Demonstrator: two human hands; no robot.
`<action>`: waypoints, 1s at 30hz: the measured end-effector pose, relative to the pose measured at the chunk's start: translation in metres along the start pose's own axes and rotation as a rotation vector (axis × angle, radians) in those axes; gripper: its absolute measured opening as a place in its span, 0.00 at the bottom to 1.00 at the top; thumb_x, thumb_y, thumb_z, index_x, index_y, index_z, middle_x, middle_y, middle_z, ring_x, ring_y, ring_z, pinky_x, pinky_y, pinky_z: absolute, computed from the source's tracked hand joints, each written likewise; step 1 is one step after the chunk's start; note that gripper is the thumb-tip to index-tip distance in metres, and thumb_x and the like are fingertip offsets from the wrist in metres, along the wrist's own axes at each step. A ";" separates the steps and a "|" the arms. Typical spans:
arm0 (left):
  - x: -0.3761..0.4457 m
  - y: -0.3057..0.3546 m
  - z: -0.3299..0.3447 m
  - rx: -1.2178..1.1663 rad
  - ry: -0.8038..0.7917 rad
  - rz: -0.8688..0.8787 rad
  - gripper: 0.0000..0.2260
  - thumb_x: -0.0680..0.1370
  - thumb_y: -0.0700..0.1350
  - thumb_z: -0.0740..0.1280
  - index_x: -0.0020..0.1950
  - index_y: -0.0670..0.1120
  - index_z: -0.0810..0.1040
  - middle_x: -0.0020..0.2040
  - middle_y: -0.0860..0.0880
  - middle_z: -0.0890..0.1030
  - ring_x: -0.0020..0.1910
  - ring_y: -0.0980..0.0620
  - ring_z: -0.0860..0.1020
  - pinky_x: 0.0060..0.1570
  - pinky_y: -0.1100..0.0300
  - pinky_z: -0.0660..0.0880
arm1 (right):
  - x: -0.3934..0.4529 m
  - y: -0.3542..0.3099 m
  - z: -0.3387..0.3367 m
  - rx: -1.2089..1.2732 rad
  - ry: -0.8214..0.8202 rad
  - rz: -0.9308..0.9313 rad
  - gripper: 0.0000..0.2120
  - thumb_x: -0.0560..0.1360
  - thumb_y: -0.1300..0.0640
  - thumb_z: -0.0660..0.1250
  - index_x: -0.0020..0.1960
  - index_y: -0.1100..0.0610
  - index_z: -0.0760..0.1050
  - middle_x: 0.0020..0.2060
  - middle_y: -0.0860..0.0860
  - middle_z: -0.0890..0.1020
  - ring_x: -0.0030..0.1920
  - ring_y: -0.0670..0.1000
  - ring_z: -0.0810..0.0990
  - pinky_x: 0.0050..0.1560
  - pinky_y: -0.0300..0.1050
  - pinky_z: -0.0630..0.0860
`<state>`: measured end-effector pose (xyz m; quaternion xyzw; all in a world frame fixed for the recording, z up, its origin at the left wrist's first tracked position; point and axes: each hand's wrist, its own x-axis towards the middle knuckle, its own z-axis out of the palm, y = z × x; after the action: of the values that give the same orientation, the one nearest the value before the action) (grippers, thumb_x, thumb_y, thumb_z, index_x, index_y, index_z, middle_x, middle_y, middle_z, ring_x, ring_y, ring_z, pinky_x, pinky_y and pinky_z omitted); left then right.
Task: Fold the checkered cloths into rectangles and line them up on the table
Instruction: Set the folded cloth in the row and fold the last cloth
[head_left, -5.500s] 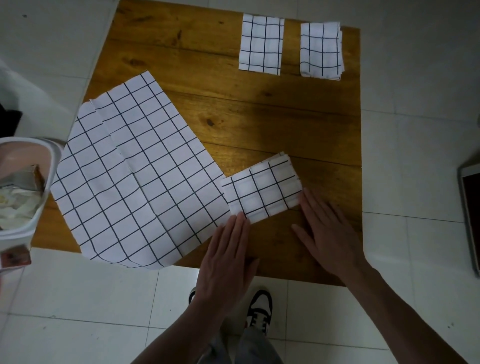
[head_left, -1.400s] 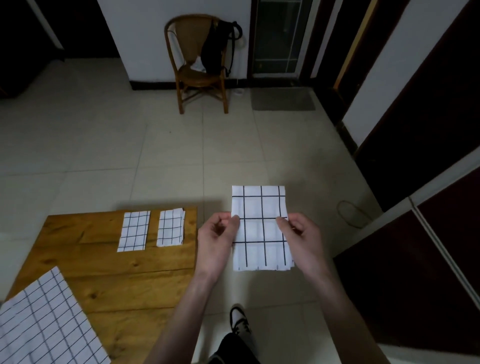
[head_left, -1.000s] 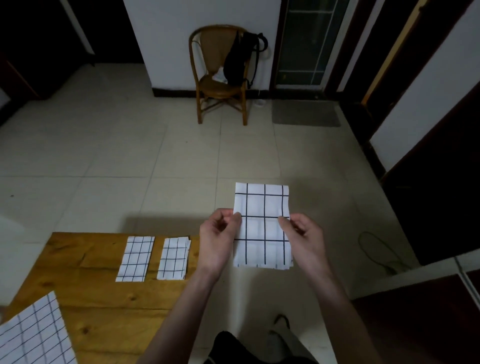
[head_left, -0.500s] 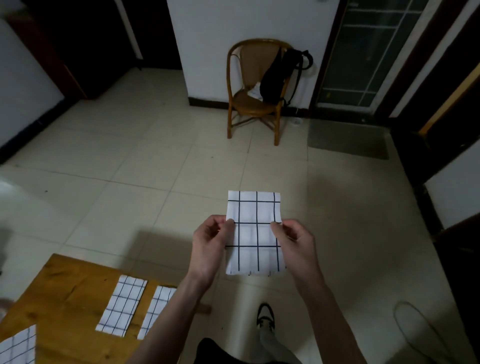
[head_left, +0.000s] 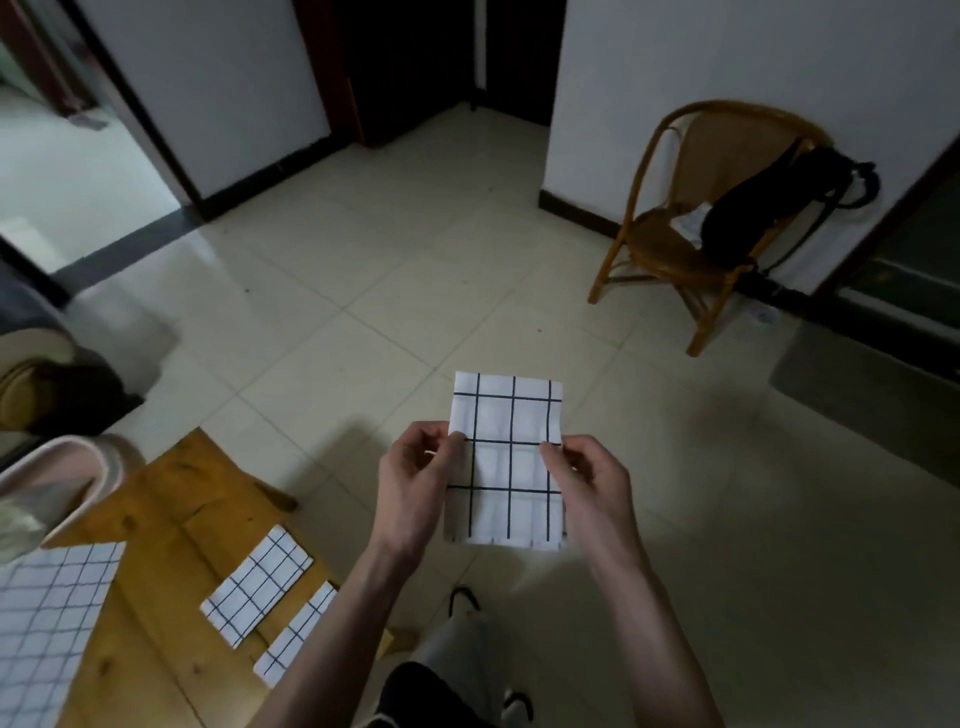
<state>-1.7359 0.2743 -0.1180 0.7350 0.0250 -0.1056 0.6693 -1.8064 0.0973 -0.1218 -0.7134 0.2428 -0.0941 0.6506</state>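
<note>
I hold a folded white cloth with black checks (head_left: 506, 462) upright in the air over the tiled floor, away from the table. My left hand (head_left: 413, 478) pinches its left edge and my right hand (head_left: 589, 478) pinches its right edge. Two folded checkered cloths (head_left: 258, 584) (head_left: 296, 636) lie side by side on the wooden table (head_left: 171, 519) at lower left; my left forearm covers part of the nearer one. An unfolded checkered cloth (head_left: 47, 623) lies at the table's left side.
A pale bin (head_left: 57, 483) stands by the table's far left edge. A wooden chair (head_left: 691, 228) with a black bag (head_left: 769, 208) on it stands against the wall at upper right. A dark mat (head_left: 872, 395) lies on the floor at right.
My view has swung to the left, so the chair slid to the upper right and the table shows turned at lower left. Both hands keep pinching the folded cloth in the air.
</note>
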 end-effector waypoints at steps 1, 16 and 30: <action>0.010 -0.001 -0.003 -0.005 0.029 -0.006 0.05 0.83 0.47 0.68 0.50 0.48 0.82 0.49 0.50 0.85 0.52 0.42 0.82 0.53 0.45 0.81 | 0.013 -0.004 0.007 -0.007 -0.021 -0.001 0.06 0.81 0.52 0.70 0.47 0.53 0.79 0.31 0.38 0.75 0.34 0.41 0.72 0.37 0.31 0.70; 0.209 0.021 -0.077 -0.091 0.353 -0.020 0.07 0.82 0.49 0.69 0.51 0.46 0.81 0.47 0.50 0.85 0.48 0.47 0.82 0.50 0.47 0.81 | 0.230 -0.073 0.168 -0.159 -0.315 -0.052 0.07 0.81 0.52 0.70 0.46 0.53 0.79 0.35 0.41 0.80 0.38 0.43 0.76 0.37 0.31 0.72; 0.300 0.027 -0.172 -0.148 0.750 -0.022 0.05 0.83 0.47 0.68 0.53 0.47 0.81 0.48 0.44 0.83 0.50 0.40 0.81 0.49 0.43 0.82 | 0.327 -0.114 0.344 -0.184 -0.671 -0.116 0.04 0.81 0.52 0.70 0.50 0.52 0.79 0.43 0.55 0.81 0.40 0.45 0.77 0.40 0.33 0.74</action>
<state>-1.4174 0.4103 -0.1337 0.6720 0.2834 0.1657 0.6638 -1.3430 0.2518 -0.1173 -0.7730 -0.0180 0.1308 0.6206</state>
